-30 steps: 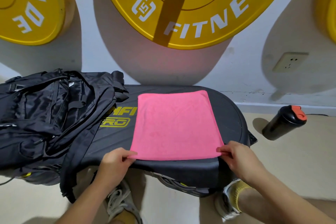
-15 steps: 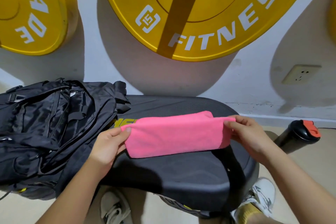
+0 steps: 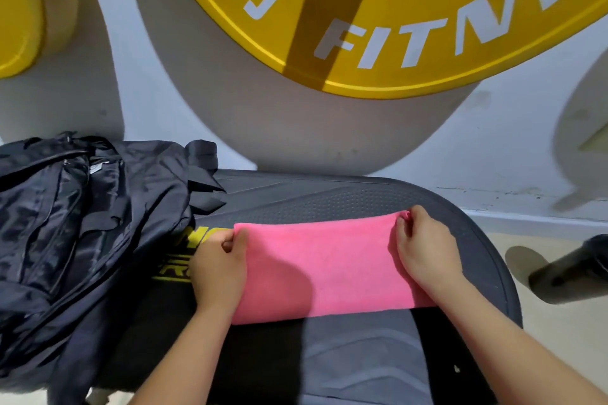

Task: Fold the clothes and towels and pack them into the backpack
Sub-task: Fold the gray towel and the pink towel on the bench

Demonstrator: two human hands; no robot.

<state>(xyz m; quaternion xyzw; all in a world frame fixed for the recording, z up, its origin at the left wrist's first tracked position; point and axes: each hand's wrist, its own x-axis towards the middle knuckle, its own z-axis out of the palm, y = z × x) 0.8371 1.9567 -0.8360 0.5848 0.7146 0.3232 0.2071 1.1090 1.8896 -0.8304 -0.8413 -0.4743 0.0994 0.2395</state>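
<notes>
Currently the pink towel [image 3: 316, 270] lies folded in a wide band across the black bench [image 3: 362, 355]. My left hand [image 3: 218, 270] pinches its far left corner, fingers curled on the cloth; my right hand [image 3: 427, 250] pinches the far right corner likewise. The backpack [image 3: 82, 223] sits at the bench's left end, near the towel.

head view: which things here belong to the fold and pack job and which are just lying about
Job: towel, pinched at its far corners by left hand and right hand; backpack; bench under the towel.
Lying about: dark bottle on the floor; yellow plates by the wall.
</notes>
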